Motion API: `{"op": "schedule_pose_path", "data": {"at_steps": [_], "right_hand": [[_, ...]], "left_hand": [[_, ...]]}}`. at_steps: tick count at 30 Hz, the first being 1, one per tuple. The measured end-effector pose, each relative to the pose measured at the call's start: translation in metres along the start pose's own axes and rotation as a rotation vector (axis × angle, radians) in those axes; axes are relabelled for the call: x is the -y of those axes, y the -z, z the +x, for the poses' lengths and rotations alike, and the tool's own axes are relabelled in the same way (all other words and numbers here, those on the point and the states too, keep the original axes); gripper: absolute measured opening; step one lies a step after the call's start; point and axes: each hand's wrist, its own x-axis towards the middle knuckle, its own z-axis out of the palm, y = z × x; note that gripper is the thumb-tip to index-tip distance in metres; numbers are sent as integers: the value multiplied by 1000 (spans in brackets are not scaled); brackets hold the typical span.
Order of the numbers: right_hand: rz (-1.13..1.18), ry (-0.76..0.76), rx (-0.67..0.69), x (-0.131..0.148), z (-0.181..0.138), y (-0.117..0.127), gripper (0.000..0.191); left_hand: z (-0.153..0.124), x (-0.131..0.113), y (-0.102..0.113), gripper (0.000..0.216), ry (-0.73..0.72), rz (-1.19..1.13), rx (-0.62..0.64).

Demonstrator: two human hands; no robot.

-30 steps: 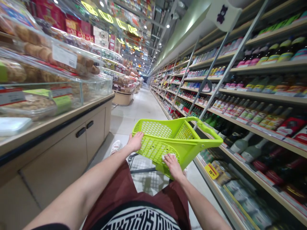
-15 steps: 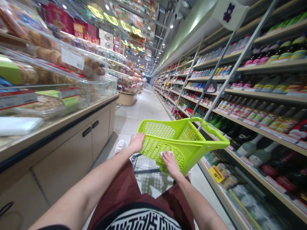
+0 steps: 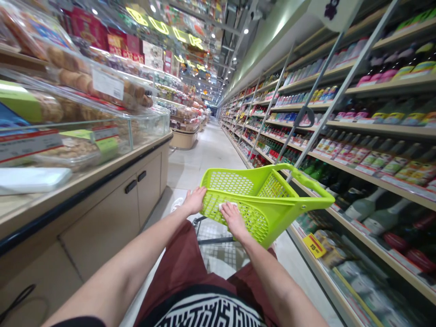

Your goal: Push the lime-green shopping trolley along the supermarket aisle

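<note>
A lime-green plastic shopping cart [image 3: 245,206] with perforated sides stands sideways before me, its handle pointing right. My left hand [image 3: 195,200] grips the cart's upper left corner, fingers over the rim. Against the near side panel, my right hand [image 3: 233,218] presses a small white wipe [image 3: 223,206], mostly covered by the fingers. The wipe lies flat between fingertips and mesh; its exact kind is hard to make out. Inside the basket I see only green mesh walls.
On the left runs a wooden counter [image 3: 112,209] with packaged baked goods behind glass. Shelves of bottles [image 3: 371,168] line the right side, with a yellow price tag [image 3: 314,245] low down. The pale tiled aisle [image 3: 204,154] stretches ahead between them.
My right hand has slid the wipe leftward and up along the cart's side panel. My left hand keeps its hold on the corner. The view has shifted slightly.
</note>
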Motion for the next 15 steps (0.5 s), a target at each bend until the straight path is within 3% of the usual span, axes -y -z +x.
{"op": "schedule_pose_path", "data": {"at_steps": [3, 9, 12, 15], "right_hand": [[18, 43, -2, 10, 5, -1, 35], [28, 92, -171, 25, 71, 23, 38], [26, 113, -105, 29, 77, 7, 37], [39, 138, 13, 34, 59, -19, 34]], "left_hand": [[-2, 7, -2, 65, 15, -5, -8], [-12, 21, -3, 66, 61, 11, 45], [-18, 24, -4, 65, 54, 27, 73], [-24, 27, -8, 64, 56, 36, 110]]}}
